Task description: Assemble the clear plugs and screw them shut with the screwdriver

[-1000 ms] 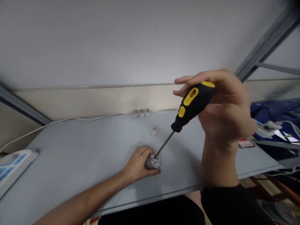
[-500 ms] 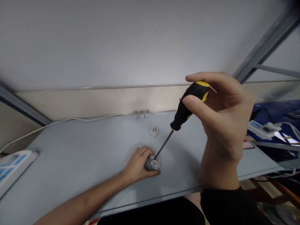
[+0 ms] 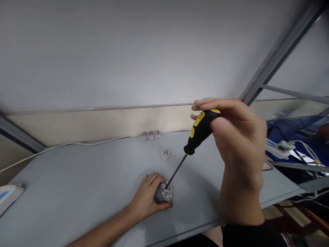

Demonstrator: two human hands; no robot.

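Note:
My left hand is curled around a grey electrical plug with a clear face, pressing it onto the grey table. My right hand grips the black and yellow handle of a screwdriver. The screwdriver's thin shaft slants down to the left, and its tip rests on the plug's clear face. A single loose clear plug part lies on the table just behind. Three more clear plug parts sit in a row at the table's back edge.
A white cable runs along the back edge below a beige wall strip. A white power strip lies at the far left. A grey metal frame post rises at the right. Beyond it lie blue items and another white power strip.
My right fingers have shifted round the screwdriver handle, as in turning it. The view has tilted up, so everything sits lower in the frame. The left hand stays on the plug.

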